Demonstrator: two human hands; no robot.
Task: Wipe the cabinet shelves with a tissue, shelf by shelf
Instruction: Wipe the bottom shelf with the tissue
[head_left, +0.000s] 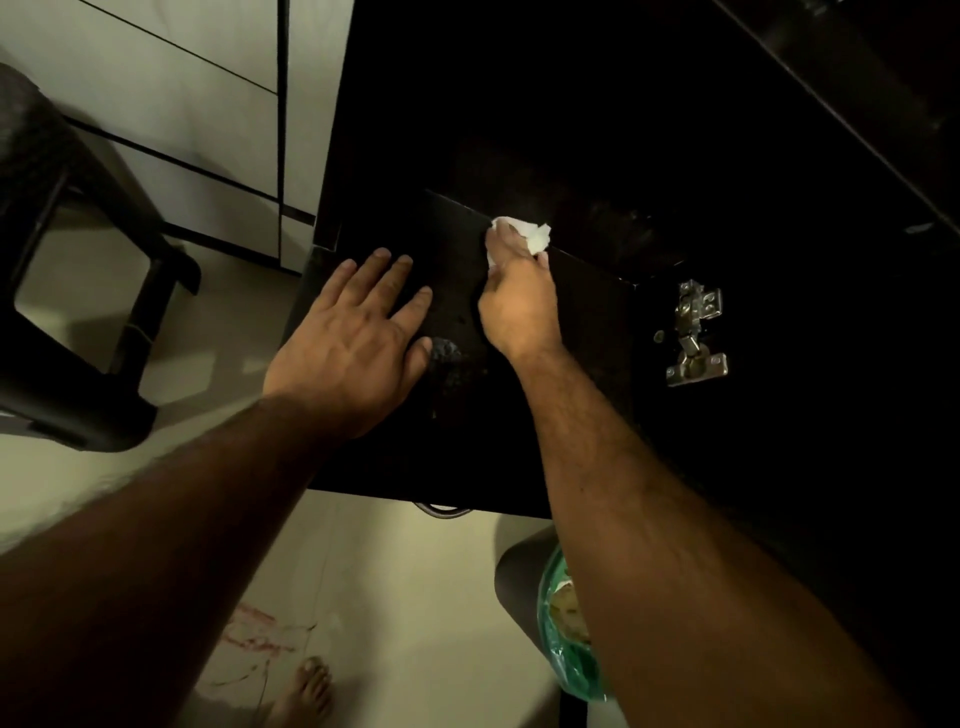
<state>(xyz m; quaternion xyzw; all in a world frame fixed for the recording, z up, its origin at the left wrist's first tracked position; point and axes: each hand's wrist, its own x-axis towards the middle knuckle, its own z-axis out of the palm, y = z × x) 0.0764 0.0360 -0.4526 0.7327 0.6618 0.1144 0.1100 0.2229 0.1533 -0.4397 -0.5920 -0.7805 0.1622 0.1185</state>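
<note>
A dark cabinet fills the upper right of the head view. Its black shelf (566, 322) juts toward me, with a dusty grey smear (444, 351) near its middle. My right hand (517, 306) grips a crumpled white tissue (527, 234) and presses it against the shelf's far edge. My left hand (353, 343) lies flat on the shelf's left part, fingers straight and spread. The cabinet's inside behind the tissue is too dark to make out.
A metal door hinge (696, 335) is fixed to the cabinet side at right. A dark plastic stool (67, 291) stands on the pale floor at left. A green plastic bag (566, 623) sits below my right forearm. My bare foot (306, 691) is at the bottom.
</note>
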